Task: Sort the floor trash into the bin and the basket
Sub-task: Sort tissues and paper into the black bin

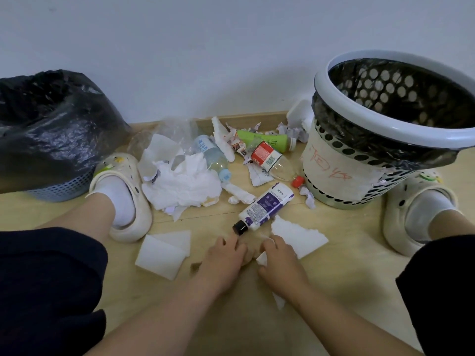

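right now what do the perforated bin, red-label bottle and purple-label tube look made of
Perforated bin: grey wall looks like punched metal or plastic, white rim glossy plastic. Red-label bottle: clear thin plastic, see-through and glinting. Purple-label tube: soft white plastic, likely, with flat sealed end and glossy black cap.

The indoor light is soft, dim and cool-tinted, and it falls evenly. Only a faint, blurred shadow lies on the floor (347, 253) beneath the left hand (221, 258) and right hand (280, 263), which both look slightly smeared. The white paper scrap (262, 260) pinched in the right hand shows no glare. Beyond the hands to the right, the bin (385, 136) bulges with wide-angle stretch. Far to their left, the black bag (51, 124) carries a dull sheen.
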